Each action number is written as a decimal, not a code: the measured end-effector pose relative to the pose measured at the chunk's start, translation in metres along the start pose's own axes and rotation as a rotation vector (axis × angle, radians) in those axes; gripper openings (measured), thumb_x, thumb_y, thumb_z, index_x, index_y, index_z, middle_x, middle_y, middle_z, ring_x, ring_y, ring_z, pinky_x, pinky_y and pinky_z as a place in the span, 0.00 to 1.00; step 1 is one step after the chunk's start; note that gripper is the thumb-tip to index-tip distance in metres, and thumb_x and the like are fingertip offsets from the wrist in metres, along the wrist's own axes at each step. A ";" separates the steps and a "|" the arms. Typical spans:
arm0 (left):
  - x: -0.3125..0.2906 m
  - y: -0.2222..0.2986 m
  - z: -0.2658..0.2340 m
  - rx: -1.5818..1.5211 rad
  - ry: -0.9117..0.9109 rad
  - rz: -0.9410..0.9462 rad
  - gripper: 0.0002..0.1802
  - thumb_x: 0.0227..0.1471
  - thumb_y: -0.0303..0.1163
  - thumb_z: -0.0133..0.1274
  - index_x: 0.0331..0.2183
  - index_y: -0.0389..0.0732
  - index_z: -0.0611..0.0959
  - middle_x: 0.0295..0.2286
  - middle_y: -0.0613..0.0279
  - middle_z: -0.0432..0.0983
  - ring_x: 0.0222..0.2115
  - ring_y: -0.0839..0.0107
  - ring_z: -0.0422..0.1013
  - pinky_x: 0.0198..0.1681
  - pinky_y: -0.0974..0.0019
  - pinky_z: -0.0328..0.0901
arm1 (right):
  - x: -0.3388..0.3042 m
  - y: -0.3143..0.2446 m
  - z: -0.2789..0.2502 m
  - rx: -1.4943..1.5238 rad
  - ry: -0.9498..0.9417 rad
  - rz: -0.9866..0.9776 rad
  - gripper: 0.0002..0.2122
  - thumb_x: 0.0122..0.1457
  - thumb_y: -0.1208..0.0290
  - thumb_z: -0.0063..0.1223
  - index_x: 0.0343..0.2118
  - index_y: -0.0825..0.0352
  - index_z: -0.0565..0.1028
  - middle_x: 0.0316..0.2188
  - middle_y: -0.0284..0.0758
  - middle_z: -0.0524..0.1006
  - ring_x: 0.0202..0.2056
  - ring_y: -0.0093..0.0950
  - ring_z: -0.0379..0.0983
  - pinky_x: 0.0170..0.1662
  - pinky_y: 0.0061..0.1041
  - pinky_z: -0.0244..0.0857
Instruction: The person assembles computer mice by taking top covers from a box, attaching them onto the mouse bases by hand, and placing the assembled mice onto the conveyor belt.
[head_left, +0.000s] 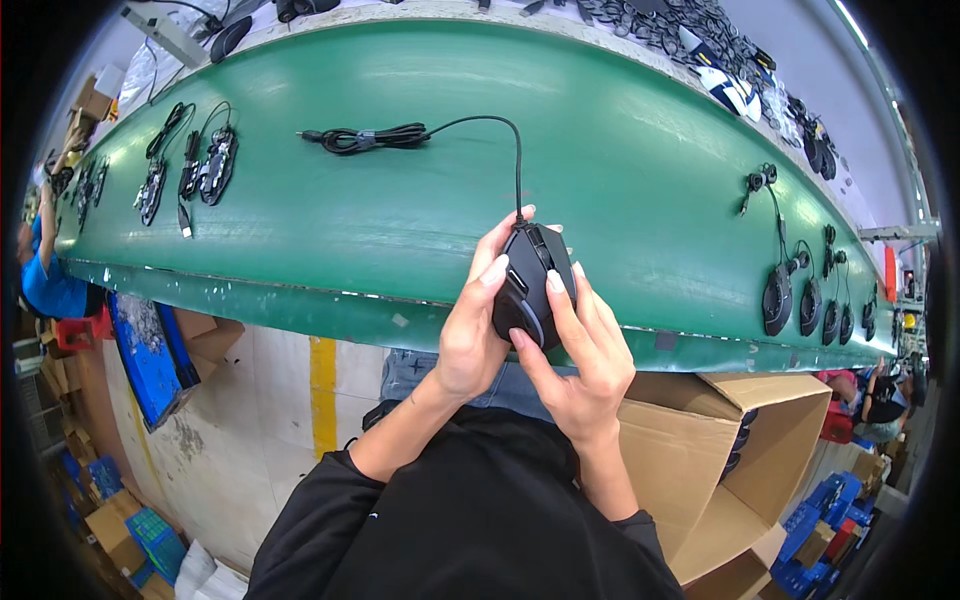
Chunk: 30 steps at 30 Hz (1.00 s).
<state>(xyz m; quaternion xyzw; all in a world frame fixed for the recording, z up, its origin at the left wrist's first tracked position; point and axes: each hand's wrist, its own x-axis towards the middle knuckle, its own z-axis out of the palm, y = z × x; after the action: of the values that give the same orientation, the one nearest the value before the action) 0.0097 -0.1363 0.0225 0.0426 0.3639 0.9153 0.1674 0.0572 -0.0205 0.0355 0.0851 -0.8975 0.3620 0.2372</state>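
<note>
A black corded computer mouse [532, 265] is held between my two hands over the near edge of the green belt. My left hand [474, 330] wraps its left side, thumb on the side buttons and fingers behind the front end. On the right, my right hand [588, 365] grips the body, its index finger on top near the scroll wheel and its thumb on the lower left part. From the front of the mouse a cable [518, 160] curves away to a tied bundle [375, 138] lying on the belt. The underside of the mouse is hidden.
Open mouse assemblies with cables [217, 165] lie at the belt's left; finished-looking mice [777, 300] line its right. An open cardboard box [690, 440] stands by my right arm. Many small black parts [655, 40] cover the far ledge. A person in blue [55, 275] is at far left.
</note>
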 end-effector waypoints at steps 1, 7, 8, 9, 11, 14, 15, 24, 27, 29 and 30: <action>-0.001 -0.001 0.000 0.050 0.021 -0.005 0.37 0.58 0.44 0.37 0.63 0.37 0.51 0.57 0.43 0.58 0.58 0.53 0.59 0.62 0.53 0.55 | 0.001 0.001 0.001 0.041 -0.001 0.023 0.29 0.43 0.73 0.69 0.53 0.66 0.75 0.51 0.55 0.72 0.49 0.48 0.73 0.49 0.36 0.69; -0.005 -0.001 -0.002 0.273 -0.007 0.190 0.37 0.60 0.42 0.40 0.63 0.33 0.51 0.58 0.42 0.57 0.59 0.57 0.60 0.62 0.57 0.54 | 0.000 0.000 0.007 0.100 0.016 0.014 0.29 0.42 0.82 0.66 0.53 0.68 0.74 0.53 0.54 0.71 0.51 0.46 0.73 0.51 0.34 0.68; -0.004 0.002 -0.003 0.263 -0.024 0.147 0.35 0.61 0.43 0.39 0.62 0.33 0.54 0.58 0.41 0.59 0.58 0.57 0.60 0.62 0.57 0.54 | 0.000 0.002 0.010 0.049 0.039 -0.032 0.30 0.40 0.83 0.67 0.52 0.67 0.75 0.53 0.54 0.71 0.51 0.48 0.72 0.51 0.36 0.68; -0.004 0.004 -0.003 0.254 -0.040 0.105 0.34 0.62 0.43 0.39 0.62 0.32 0.56 0.57 0.41 0.60 0.58 0.57 0.60 0.62 0.58 0.54 | -0.002 0.003 0.011 0.049 0.034 -0.039 0.30 0.40 0.83 0.67 0.52 0.67 0.75 0.53 0.54 0.71 0.51 0.48 0.72 0.51 0.36 0.68; -0.003 0.005 -0.003 0.216 0.047 0.127 0.27 0.63 0.38 0.42 0.56 0.30 0.67 0.52 0.43 0.68 0.54 0.59 0.67 0.58 0.60 0.60 | -0.010 0.006 0.015 -0.070 0.074 -0.113 0.27 0.40 0.77 0.70 0.49 0.63 0.78 0.51 0.56 0.71 0.50 0.50 0.72 0.49 0.39 0.70; -0.001 0.014 -0.004 0.326 0.107 0.109 0.15 0.61 0.28 0.47 0.46 0.28 0.77 0.43 0.50 0.77 0.44 0.63 0.75 0.49 0.64 0.69 | -0.011 0.007 0.014 -0.048 0.062 -0.133 0.28 0.39 0.75 0.72 0.48 0.65 0.78 0.51 0.53 0.72 0.49 0.49 0.73 0.49 0.39 0.71; 0.002 0.014 -0.010 0.251 0.107 0.091 0.17 0.62 0.30 0.46 0.48 0.28 0.76 0.44 0.48 0.76 0.45 0.60 0.74 0.50 0.60 0.69 | -0.010 0.007 0.010 -0.009 0.041 -0.124 0.29 0.38 0.74 0.72 0.49 0.66 0.77 0.51 0.52 0.72 0.49 0.49 0.73 0.49 0.39 0.70; 0.011 0.022 -0.025 0.001 -0.075 0.093 0.22 0.60 0.32 0.47 0.51 0.29 0.70 0.53 0.41 0.66 0.55 0.49 0.65 0.54 0.50 0.68 | -0.008 0.016 -0.012 1.215 -0.111 0.722 0.30 0.56 0.67 0.62 0.57 0.78 0.64 0.48 0.44 0.75 0.47 0.31 0.75 0.49 0.30 0.71; 0.016 0.031 -0.041 0.070 -0.324 0.267 0.24 0.47 0.22 0.61 0.47 0.32 0.74 0.59 0.36 0.57 0.61 0.42 0.53 0.54 0.43 0.66 | -0.007 0.026 -0.018 1.693 -0.250 0.874 0.23 0.65 0.60 0.48 0.55 0.76 0.66 0.40 0.41 0.78 0.37 0.31 0.79 0.38 0.30 0.77; 0.019 0.034 -0.050 0.092 -0.557 0.323 0.27 0.36 0.18 0.67 0.43 0.35 0.77 0.57 0.33 0.59 0.58 0.35 0.57 0.52 0.36 0.66 | -0.010 0.015 -0.015 1.824 -0.192 1.323 0.22 0.67 0.60 0.44 0.54 0.76 0.67 0.39 0.41 0.78 0.34 0.31 0.80 0.35 0.30 0.77; 0.019 0.041 -0.057 0.149 -0.607 0.255 0.25 0.34 0.15 0.67 0.38 0.37 0.77 0.53 0.32 0.65 0.53 0.31 0.63 0.49 0.32 0.67 | -0.008 0.015 -0.013 1.907 -0.295 1.245 0.20 0.68 0.59 0.42 0.51 0.75 0.71 0.39 0.40 0.79 0.35 0.30 0.80 0.36 0.29 0.77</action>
<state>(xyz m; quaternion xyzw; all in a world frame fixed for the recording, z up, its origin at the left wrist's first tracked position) -0.0306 -0.1952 0.0083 0.3706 0.3553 0.8452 0.1485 0.0646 -0.0012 0.0307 -0.1867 -0.1638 0.9355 -0.2512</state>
